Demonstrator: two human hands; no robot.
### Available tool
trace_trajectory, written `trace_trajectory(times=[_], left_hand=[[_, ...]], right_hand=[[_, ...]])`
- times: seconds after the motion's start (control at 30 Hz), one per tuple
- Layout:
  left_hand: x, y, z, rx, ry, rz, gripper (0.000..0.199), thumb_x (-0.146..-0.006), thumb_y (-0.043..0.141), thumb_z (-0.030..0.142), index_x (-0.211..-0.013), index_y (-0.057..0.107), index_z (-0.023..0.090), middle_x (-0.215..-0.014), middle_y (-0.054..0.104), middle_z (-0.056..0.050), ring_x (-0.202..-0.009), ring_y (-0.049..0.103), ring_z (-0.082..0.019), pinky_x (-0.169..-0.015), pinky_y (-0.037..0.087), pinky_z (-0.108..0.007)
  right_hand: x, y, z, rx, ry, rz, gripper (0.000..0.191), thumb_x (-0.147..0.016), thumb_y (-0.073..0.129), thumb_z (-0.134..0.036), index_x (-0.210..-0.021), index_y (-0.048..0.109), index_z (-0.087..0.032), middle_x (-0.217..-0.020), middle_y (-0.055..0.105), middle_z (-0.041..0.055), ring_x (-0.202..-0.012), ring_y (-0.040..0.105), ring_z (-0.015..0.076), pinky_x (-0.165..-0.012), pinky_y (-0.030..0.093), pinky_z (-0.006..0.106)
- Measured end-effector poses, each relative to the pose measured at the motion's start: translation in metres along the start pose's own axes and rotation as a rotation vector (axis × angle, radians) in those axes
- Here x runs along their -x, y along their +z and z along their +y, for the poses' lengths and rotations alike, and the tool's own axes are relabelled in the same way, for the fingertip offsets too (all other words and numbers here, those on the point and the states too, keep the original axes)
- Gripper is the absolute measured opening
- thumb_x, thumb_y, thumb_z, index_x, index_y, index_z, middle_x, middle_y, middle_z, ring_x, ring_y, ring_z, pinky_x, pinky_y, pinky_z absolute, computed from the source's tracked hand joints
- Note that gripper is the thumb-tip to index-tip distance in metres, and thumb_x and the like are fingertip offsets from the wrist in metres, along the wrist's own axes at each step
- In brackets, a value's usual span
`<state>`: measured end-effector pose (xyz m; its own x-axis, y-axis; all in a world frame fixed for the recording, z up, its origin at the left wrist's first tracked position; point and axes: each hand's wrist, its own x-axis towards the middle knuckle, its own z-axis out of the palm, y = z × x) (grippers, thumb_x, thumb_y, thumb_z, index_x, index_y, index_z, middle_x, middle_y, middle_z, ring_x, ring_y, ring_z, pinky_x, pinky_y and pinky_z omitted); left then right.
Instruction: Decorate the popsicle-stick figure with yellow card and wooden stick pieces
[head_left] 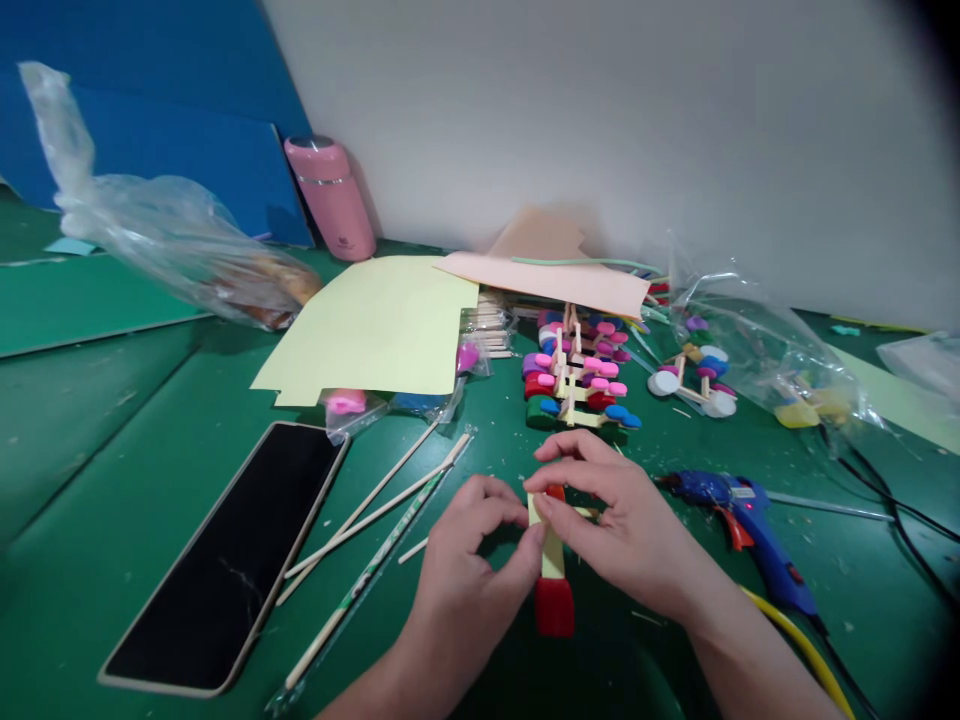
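Observation:
A small craft piece (553, 558) made of a pale yellow strip with red parts at its top and bottom is held upright between both hands. My left hand (480, 570) pinches the strip's left edge between thumb and fingers. My right hand (611, 520) grips the strip's upper part from the right, fingertips near the upper red piece. The fingers hide part of the strip. Beyond the hands stands a row of small assembled pieces (571, 375) with coloured round parts. To the right lies a blue glue gun (757, 530) with a red trigger.
On the left lie a phone (225, 560), wooden sticks (375, 510) and a wrapped stick (360, 590). Farther back are yellow paper (375, 330), a pink bottle (332, 200), a plastic bag (187, 245) and bundled sticks (491, 325). Black cables (900, 525) run along the right.

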<state>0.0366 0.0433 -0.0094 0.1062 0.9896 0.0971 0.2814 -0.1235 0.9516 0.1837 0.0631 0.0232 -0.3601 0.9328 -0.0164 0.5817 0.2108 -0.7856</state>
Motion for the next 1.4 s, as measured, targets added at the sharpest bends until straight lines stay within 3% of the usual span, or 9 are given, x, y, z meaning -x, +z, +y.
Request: trace_trajectory(times=[0.37, 0.77, 0.97, 1.1, 1.4], left_hand=[[-0.003, 0.002, -0.007, 0.142, -0.171, -0.032, 0.016, -0.069, 0.051, 0.018, -0.054, 0.053, 0.017, -0.064, 0.052, -0.004, -0.061, 0.051, -0.016, -0.055, 0.042, -0.027], [-0.004, 0.002, -0.009, 0.169, -0.199, -0.060, 0.017, -0.070, 0.051, 0.022, -0.054, 0.052, 0.017, -0.066, 0.053, -0.003, -0.064, 0.051, -0.016, -0.060, 0.042, -0.028], [-0.005, 0.002, -0.007, 0.179, -0.231, -0.054, 0.017, -0.069, 0.054, 0.022, -0.052, 0.053, 0.017, -0.064, 0.054, -0.003, -0.062, 0.051, -0.015, -0.058, 0.043, -0.027], [-0.005, 0.002, -0.009, 0.199, -0.225, -0.058, 0.016, -0.067, 0.055, 0.021, -0.052, 0.053, 0.017, -0.062, 0.054, -0.002, -0.060, 0.050, -0.014, -0.054, 0.042, -0.025], [-0.005, 0.003, -0.015, 0.196, -0.221, -0.074, 0.017, -0.067, 0.055, 0.021, -0.051, 0.052, 0.017, -0.062, 0.053, -0.002, -0.061, 0.052, -0.014, -0.057, 0.043, -0.027]], right_hand=[[0.005, 0.001, 0.001, 0.085, -0.037, 0.027, 0.024, -0.079, 0.048, -0.011, -0.093, 0.066, -0.019, -0.098, 0.056, 0.0055, -0.094, 0.052, 0.0144, -0.080, 0.043, 0.026], [0.009, 0.003, -0.005, 0.299, -0.019, -0.019, 0.028, -0.080, 0.047, -0.019, -0.103, 0.063, -0.015, -0.111, 0.058, 0.0098, -0.103, 0.050, 0.0201, -0.089, 0.042, 0.035], [0.012, 0.004, -0.001, 0.312, -0.098, 0.123, 0.034, -0.078, 0.050, -0.018, -0.112, 0.057, -0.015, -0.116, 0.054, 0.0115, -0.106, 0.049, 0.0212, -0.089, 0.043, 0.037], [0.012, 0.005, -0.002, 0.329, -0.159, 0.128, 0.025, -0.079, 0.050, -0.017, -0.100, 0.063, -0.021, -0.114, 0.053, 0.0088, -0.105, 0.047, 0.0206, -0.086, 0.042, 0.036], [0.008, 0.006, -0.006, 0.278, -0.026, 0.028, 0.015, -0.080, 0.047, -0.016, -0.083, 0.062, -0.020, -0.112, 0.051, 0.0085, -0.110, 0.044, 0.0202, -0.087, 0.041, 0.034]])
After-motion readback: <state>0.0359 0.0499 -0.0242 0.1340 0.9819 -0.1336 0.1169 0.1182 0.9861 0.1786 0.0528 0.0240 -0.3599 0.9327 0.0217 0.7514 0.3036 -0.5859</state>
